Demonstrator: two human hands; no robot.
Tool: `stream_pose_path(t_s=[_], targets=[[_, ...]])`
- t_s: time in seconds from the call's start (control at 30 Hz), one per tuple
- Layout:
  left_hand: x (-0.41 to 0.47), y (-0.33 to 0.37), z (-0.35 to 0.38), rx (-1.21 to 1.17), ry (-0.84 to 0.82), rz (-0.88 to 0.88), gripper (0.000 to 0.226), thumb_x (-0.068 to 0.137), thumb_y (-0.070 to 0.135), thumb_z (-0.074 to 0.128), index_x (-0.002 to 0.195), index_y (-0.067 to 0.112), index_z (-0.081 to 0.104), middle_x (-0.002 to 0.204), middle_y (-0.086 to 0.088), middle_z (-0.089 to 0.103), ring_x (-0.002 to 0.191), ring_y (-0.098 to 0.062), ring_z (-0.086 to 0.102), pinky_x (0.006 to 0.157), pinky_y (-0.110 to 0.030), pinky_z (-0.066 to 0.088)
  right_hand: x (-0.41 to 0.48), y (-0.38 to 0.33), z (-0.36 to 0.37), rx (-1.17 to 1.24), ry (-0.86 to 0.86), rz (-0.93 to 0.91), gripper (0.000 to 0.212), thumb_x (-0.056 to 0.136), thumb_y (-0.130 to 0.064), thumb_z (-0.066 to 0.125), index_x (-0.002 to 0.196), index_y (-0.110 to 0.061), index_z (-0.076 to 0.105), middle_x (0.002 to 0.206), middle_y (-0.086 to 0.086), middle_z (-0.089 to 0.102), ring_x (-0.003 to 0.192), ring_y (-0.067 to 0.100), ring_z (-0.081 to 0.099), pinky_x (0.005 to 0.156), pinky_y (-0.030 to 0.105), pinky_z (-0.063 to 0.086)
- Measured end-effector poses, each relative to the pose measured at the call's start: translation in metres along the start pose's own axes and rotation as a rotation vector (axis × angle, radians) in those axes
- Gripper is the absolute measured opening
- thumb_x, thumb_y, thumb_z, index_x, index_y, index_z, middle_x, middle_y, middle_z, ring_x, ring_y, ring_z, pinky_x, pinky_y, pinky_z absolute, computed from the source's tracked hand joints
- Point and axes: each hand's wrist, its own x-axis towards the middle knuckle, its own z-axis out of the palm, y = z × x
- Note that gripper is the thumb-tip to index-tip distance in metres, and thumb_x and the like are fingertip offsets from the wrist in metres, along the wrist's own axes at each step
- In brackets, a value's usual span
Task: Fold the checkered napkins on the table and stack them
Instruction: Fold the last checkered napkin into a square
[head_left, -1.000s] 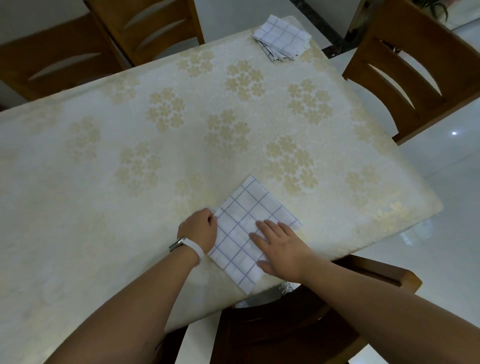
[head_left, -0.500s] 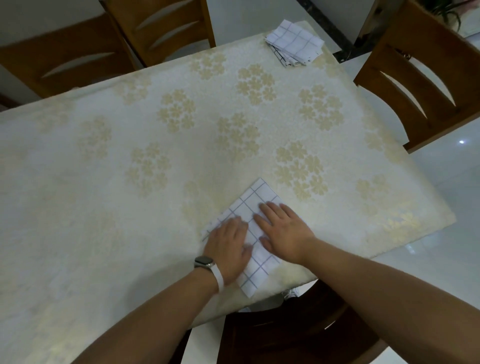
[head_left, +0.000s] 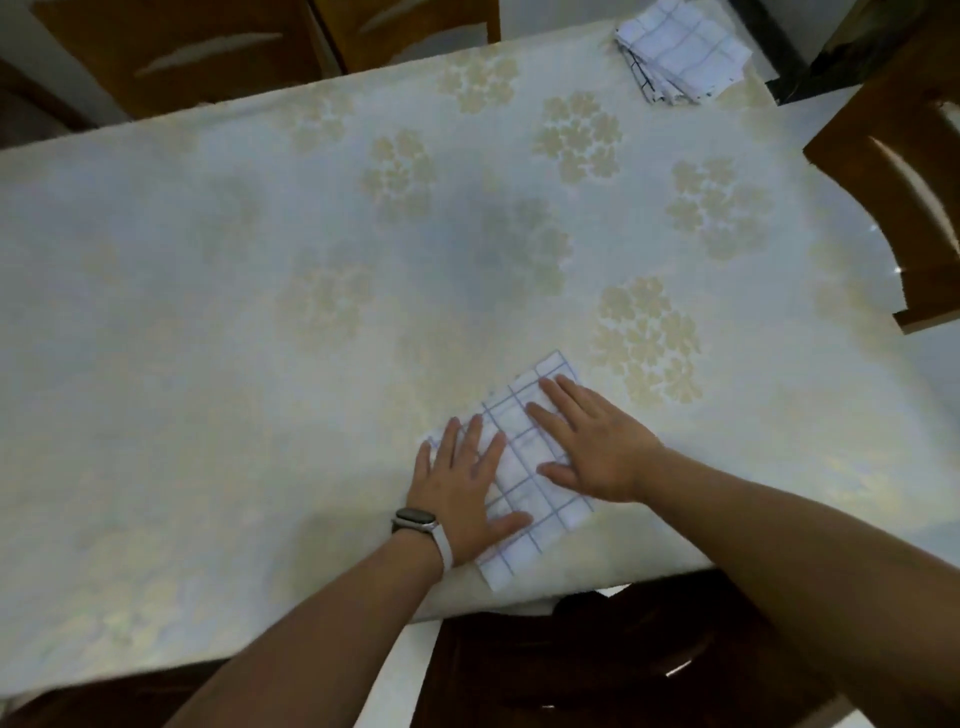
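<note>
A white napkin with a blue check (head_left: 527, 470) lies folded flat near the front edge of the table (head_left: 260, 364). My left hand (head_left: 462, 488) presses its left half with straight, spread fingers; a watch with a white strap is on that wrist. My right hand (head_left: 592, 441) lies flat on the napkin's right half, fingers pointing up and left. A stack of folded checkered napkins (head_left: 680, 49) sits at the table's far right corner.
The table wears a cream cloth with pale gold flower clusters. Wooden chairs stand at the far side (head_left: 218, 47), at the right (head_left: 898, 192) and right in front of me under the table edge (head_left: 597, 665).
My left hand moved from the napkin's left edge onto its surface and now lies flat with spread fingers. The napkin looks narrower than a second ago. My right hand stayed flat on the napkin.
</note>
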Motion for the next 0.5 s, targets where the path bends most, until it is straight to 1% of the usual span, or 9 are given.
stream_pose_path(t_s=[0.07,0.17,0.23,0.27,0.3,0.33,0.4,0.43,0.5], targets=[[0.001,-0.001,0.003,0.007,0.017,-0.007,0.101,0.074,0.088,0.023,0.152,0.031,-0.005,0.159,-0.001,-0.018,0.146,-0.029,-0.016,0.115,-0.057,0.000,0.000,0.001,0.007,0.005,0.014,0.008,0.079,0.096,-0.069,0.018,0.156,-0.021,0.001,0.161,0.012,-0.011,0.150,0.027,-0.011,0.116,0.033,-0.016],[0.002,-0.005,0.001,0.022,-0.022,-0.016,0.101,0.072,0.091,0.019,0.149,0.035,-0.016,0.155,0.003,-0.029,0.144,-0.024,-0.024,0.116,-0.053,-0.007,0.001,0.002,0.007,0.028,0.016,0.003,0.079,0.095,-0.068,0.017,0.156,-0.019,0.002,0.160,0.012,-0.011,0.149,0.027,-0.009,0.119,0.036,-0.011],[0.003,-0.007,-0.001,0.015,-0.023,-0.018,0.100,0.072,0.091,0.019,0.147,0.037,-0.020,0.154,0.006,-0.031,0.143,-0.022,-0.026,0.116,-0.050,-0.009,0.000,0.002,0.005,0.042,-0.007,-0.008,0.079,0.095,-0.068,0.016,0.156,-0.020,-0.002,0.160,0.012,-0.015,0.149,0.026,-0.014,0.119,0.037,-0.010],[0.003,-0.008,-0.002,0.015,-0.014,-0.014,0.100,0.073,0.091,0.020,0.147,0.037,-0.019,0.154,0.005,-0.030,0.144,-0.022,-0.025,0.116,-0.050,-0.008,0.000,0.002,0.003,0.039,-0.020,-0.006,0.079,0.095,-0.068,0.017,0.156,-0.019,-0.001,0.160,0.012,-0.014,0.149,0.027,-0.012,0.119,0.038,-0.009],[0.003,-0.008,-0.003,0.020,-0.001,-0.006,0.099,0.074,0.090,0.021,0.149,0.036,-0.016,0.156,0.004,-0.026,0.145,-0.023,-0.022,0.116,-0.050,-0.006,0.000,0.002,0.000,0.030,-0.022,-0.009,0.079,0.095,-0.067,0.020,0.156,-0.018,0.005,0.161,0.014,-0.008,0.150,0.029,-0.007,0.120,0.040,-0.006],[0.004,-0.008,-0.005,0.023,0.015,0.004,0.098,0.075,0.088,0.022,0.151,0.034,-0.009,0.159,0.002,-0.019,0.146,-0.025,-0.016,0.116,-0.050,-0.002,0.001,0.002,-0.002,0.014,-0.020,-0.018,0.079,0.095,-0.065,0.025,0.155,-0.016,0.016,0.162,0.018,0.003,0.150,0.033,0.004,0.120,0.043,0.001],[0.008,-0.011,-0.012,0.021,0.043,0.006,0.092,0.079,0.081,0.024,0.153,0.027,0.014,0.162,-0.004,0.003,0.148,-0.028,0.003,0.116,-0.049,0.012,0.007,0.004,-0.011,-0.028,0.000,-0.050,0.072,0.092,-0.059,0.038,0.147,-0.012,0.038,0.156,0.022,0.029,0.144,0.037,0.027,0.117,0.048,0.018],[0.011,-0.013,-0.017,0.004,0.063,-0.015,0.087,0.081,0.076,0.024,0.150,0.023,0.026,0.160,-0.008,0.015,0.146,-0.030,0.014,0.114,-0.047,0.019,0.012,0.006,-0.015,-0.050,0.011,-0.071,0.067,0.090,-0.054,0.045,0.142,-0.010,0.045,0.151,0.022,0.037,0.140,0.038,0.034,0.116,0.049,0.023],[0.018,-0.019,-0.026,-0.057,0.129,-0.092,0.076,0.085,0.066,0.033,0.142,0.016,0.042,0.151,-0.014,0.035,0.137,-0.033,0.034,0.107,-0.044,0.032,0.023,0.011,-0.027,-0.081,0.048,-0.119,0.061,0.085,-0.044,0.055,0.134,-0.008,0.052,0.145,0.022,0.044,0.135,0.039,0.040,0.112,0.050,0.029]])
